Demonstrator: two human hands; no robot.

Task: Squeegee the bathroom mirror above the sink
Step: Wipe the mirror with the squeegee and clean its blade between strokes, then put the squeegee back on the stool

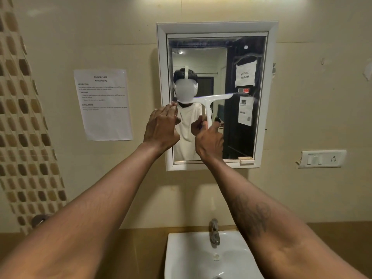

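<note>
A white-framed mirror (249,57) hangs on the beige wall above a white sink (191,258). My right hand (209,140) grips the handle of a white squeegee (207,101), whose blade lies almost level across the middle of the glass, its right end a little higher. My left hand (162,127) rests flat with fingers together on the mirror's left frame edge, holding nothing. A hazy band of residue runs along the top of the glass. The mirror reflects a person in a white shirt and a dark door with paper notices.
A printed task sheet (103,103) is taped to the wall left of the mirror. A switch and socket plate (322,159) sits at the right. A metal tap (214,231) stands over the sink. Brown mosaic tiles (22,117) run down the left wall.
</note>
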